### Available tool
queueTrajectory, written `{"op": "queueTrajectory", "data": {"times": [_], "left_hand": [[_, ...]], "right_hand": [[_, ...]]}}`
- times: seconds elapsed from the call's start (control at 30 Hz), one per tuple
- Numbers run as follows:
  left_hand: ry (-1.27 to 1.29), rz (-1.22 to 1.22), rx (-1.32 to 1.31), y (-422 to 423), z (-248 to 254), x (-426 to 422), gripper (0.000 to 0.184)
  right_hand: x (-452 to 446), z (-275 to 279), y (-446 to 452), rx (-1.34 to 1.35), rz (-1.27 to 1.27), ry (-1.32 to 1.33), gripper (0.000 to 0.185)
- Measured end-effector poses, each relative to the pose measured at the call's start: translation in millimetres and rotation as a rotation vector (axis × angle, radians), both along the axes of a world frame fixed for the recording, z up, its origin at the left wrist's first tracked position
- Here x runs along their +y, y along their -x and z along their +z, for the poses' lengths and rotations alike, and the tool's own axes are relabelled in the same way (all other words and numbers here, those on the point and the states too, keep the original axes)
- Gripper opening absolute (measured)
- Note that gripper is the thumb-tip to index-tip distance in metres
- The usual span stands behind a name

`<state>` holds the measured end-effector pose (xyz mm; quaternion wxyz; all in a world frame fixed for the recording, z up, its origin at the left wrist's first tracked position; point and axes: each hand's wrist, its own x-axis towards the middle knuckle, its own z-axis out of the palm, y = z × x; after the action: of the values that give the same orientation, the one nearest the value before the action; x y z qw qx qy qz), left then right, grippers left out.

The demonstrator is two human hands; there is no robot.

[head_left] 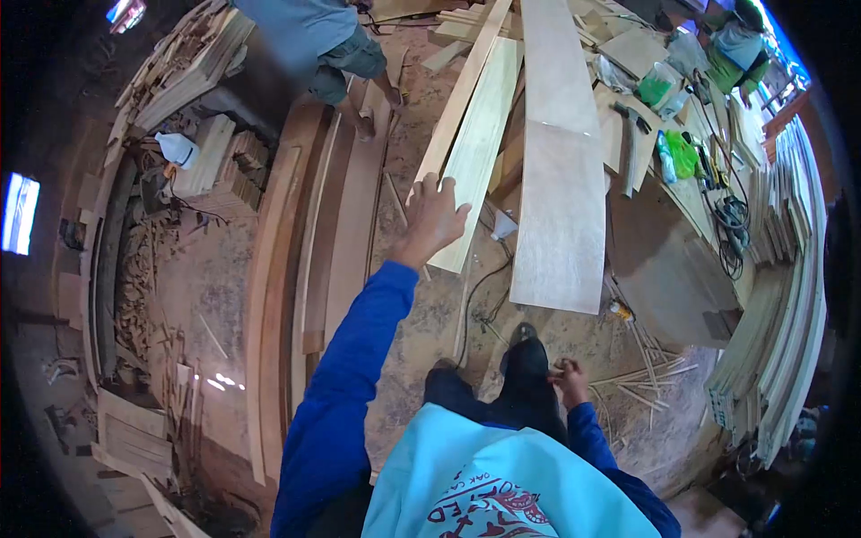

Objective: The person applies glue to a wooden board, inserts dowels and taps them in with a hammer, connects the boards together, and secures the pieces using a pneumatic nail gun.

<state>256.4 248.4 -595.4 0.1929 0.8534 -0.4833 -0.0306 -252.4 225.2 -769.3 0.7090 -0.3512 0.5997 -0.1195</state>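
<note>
Across your turquoise shirt [511, 475], you've got "OAK CA" readable, the bigger lettering lost in folds. Smooth, pale wood ahead: one greenish-white board [480, 166] slants alongside a narrow tan plank [462, 94], and a wide, flat panel [560, 215] lies to their right. Your left hand [437, 220] reaches forward, fingers half curled over the greenish-white board's near part; can't tell if it grips. Your right hand [569, 381] hangs low beside your dark trousers [525, 377], fingers bent, its hold unclear.
</note>
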Motion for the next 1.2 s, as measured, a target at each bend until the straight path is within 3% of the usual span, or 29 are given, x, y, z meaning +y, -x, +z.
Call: {"op": "queueTrajectory", "data": {"times": [0.17,0.47,0.73,0.83,0.93,1.07,1.2], "left_hand": [[-0.090,0.142,0.045,-7,0,-58,0.063],[-0.285,0.351,0.122,-6,-31,-118,0.087],[-0.330,0.318,0.109,-21,-26,-126,0.092],[0.133,0.219,0.387,-48,-23,-110,0.090],[0.098,0.163,0.339,-55,1,-99,0.085],[-0.266,0.225,0.114,-51,13,-102,0.094],[-0.280,0.168,0.194,-55,24,-96,0.100]], "right_hand": [[-61,51,4,-0.121,-0.238,0.146,0.028],[-165,79,-39,-0.226,-0.204,0.217,0.037],[-183,116,-93,-0.285,-0.185,0.255,0.035],[-177,126,-102,-0.249,-0.214,0.305,0.036],[-171,118,-103,-0.259,-0.262,0.304,0.034],[-165,119,-115,-0.209,-0.286,0.362,0.037],[-166,124,-125,-0.140,-0.273,0.423,0.032]]}}
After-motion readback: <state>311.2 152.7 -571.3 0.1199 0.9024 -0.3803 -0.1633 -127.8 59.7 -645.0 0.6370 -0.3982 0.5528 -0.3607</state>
